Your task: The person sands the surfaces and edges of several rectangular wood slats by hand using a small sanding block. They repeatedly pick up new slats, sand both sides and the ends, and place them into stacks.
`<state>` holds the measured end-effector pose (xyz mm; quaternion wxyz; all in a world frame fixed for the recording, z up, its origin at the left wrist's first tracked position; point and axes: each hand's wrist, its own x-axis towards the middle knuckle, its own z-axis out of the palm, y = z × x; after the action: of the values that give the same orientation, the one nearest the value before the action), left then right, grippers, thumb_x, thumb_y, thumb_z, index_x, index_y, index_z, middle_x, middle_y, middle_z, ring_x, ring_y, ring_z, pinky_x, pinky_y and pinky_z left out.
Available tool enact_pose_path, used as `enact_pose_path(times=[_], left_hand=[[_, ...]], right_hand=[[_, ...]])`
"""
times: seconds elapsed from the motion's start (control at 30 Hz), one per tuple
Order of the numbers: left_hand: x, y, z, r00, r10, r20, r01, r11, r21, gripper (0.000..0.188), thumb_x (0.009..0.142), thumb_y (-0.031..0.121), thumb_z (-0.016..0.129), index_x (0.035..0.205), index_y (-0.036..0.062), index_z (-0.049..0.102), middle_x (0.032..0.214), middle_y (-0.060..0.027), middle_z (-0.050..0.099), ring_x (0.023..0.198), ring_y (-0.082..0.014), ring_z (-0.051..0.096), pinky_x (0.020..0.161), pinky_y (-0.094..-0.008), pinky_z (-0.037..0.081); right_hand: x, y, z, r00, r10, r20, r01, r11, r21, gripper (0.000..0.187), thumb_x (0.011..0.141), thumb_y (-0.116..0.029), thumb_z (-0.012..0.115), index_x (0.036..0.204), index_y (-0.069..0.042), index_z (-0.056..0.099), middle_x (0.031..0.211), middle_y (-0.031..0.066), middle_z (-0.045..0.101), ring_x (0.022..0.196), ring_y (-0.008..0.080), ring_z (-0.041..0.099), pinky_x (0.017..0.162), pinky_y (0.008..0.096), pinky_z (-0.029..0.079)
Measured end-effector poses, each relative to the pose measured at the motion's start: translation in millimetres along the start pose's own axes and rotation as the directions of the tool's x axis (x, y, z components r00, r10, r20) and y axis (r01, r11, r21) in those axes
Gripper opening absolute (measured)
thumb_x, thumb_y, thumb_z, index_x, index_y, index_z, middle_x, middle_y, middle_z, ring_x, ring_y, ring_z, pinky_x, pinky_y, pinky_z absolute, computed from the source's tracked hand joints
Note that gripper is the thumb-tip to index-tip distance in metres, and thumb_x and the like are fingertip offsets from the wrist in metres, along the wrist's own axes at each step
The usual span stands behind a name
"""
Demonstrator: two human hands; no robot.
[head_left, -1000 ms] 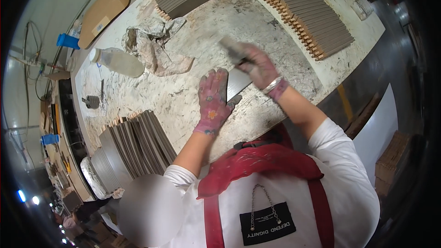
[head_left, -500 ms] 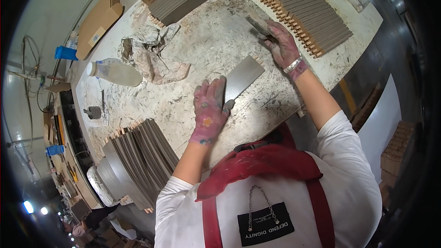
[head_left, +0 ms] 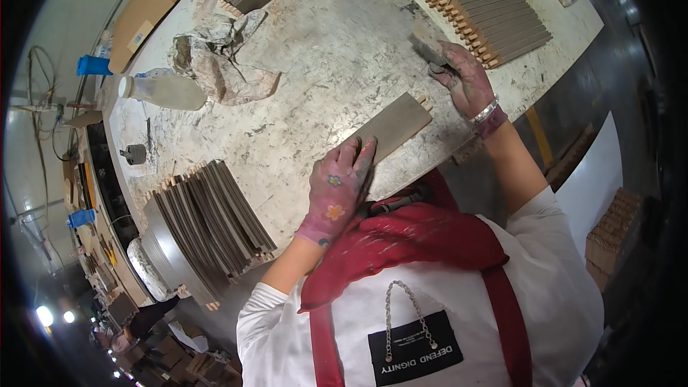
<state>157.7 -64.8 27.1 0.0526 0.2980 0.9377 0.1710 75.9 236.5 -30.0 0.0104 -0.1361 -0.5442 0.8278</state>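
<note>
Head view: left hand (head_left: pixel 338 185) held the grey slat (head_left: pixel 400 126) over the bench (head_left: pixel 315 43) by its eight-o'clock end; right hand (head_left: pixel 467 80), toward two o'clock, gripped a block (head_left: pixel 427 49). Rubbing seemed in hand, next needing firm bracing.

- The left hand (head_left: pixel 337 186) hides the near end of the gray board (head_left: pixel 398 125).
- The right hand (head_left: pixel 467 84) covers part of the gray block (head_left: pixel 426 48).
- The top edge cuts off the row of boards (head_left: pixel 494 7).
- Lower-left background clutter (head_left: pixel 168 358): too small to tell.

Left hand (head_left: pixel 338 190) palm down; right hand (head_left: pixel 467 80) partly closed; forearms (head_left: pixel 521 165) angled inward.
</note>
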Motion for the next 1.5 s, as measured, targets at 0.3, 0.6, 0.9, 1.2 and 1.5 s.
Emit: enact_pose_path(times=[0.3, 0.6, 0.9, 1.2, 1.5], left_hand=[[-7, -13, 18, 0.990, -0.097, -0.101, 0.090, 0.993, -0.073, 0.063, 0.082, 0.034, 0.074, 0.135, 0.0047, 0.057, 0.138, -0.0190, 0.053, 0.125, -0.0390, 0.051, 0.103, -0.0493, 0.043], [-4, -14, 27, 0.989, -0.099, -0.109, 0.091, 0.993, -0.074, 0.061, 0.084, 0.033, 0.072, 0.137, 0.0067, 0.056, 0.136, -0.0172, 0.056, 0.120, -0.0382, 0.055, 0.099, -0.0480, 0.043], [31, -45, 16, 0.990, 0.012, -0.144, -0.023, 0.997, -0.075, 0.050, 0.083, 0.029, 0.073, 0.130, 0.0130, 0.064, 0.131, -0.0149, 0.059, 0.118, -0.0378, 0.055, 0.100, -0.0460, 0.048], [67, -72, 43, 0.944, 0.289, -0.156, -0.280, 0.957, 0.078, 0.038, 0.092, 0.033, 0.063, 0.130, 0.0261, 0.066, 0.143, -0.0114, 0.052, 0.133, -0.0390, 0.045, 0.109, -0.0531, 0.035], [65, -74, 46, 0.934, 0.299, -0.198, -0.284, 0.954, 0.100, 0.039, 0.090, 0.036, 0.066, 0.128, 0.0276, 0.069, 0.141, -0.0110, 0.054, 0.129, -0.0397, 0.049, 0.107, -0.0516, 0.038]], right_hand=[[-60, -5, -14, 0.994, 0.001, 0.113, 0.055, 0.866, -0.498, 0.046, 0.093, -0.025, 0.067, 0.131, 0.002, 0.059, 0.121, 0.0073, 0.061, 0.100, 0.0148, 0.059, 0.090, 0.0293, 0.049], [-74, -9, 16, 0.979, -0.105, 0.173, 0.202, 0.549, -0.811, 0.034, 0.087, -0.015, 0.072, 0.118, -0.003, 0.064, 0.106, 0.0119, 0.062, 0.080, 0.0212, 0.059, 0.077, 0.0320, 0.051], [-117, -39, -6, 0.919, -0.162, 0.360, 0.395, 0.429, -0.812, 0.039, 0.084, -0.007, 0.071, 0.122, -0.006, 0.062, 0.110, 0.0153, 0.062, 0.099, 0.0324, 0.063, 0.085, 0.0362, 0.053], [-109, 33, 82, 0.335, -0.018, 0.942, 0.942, 0.037, -0.334, 0.032, 0.086, -0.019, 0.061, 0.117, -0.025, 0.067, 0.099, 0.0036, 0.059, 0.095, 0.0229, 0.061, 0.090, 0.0416, 0.048], [-78, 14, 20, 0.390, -0.165, 0.906, 0.891, -0.182, -0.416, 0.030, 0.077, -0.018, 0.070, 0.106, -0.025, 0.071, 0.088, 0.0019, 0.063, 0.086, 0.0258, 0.062, 0.090, 0.0448, 0.051]])
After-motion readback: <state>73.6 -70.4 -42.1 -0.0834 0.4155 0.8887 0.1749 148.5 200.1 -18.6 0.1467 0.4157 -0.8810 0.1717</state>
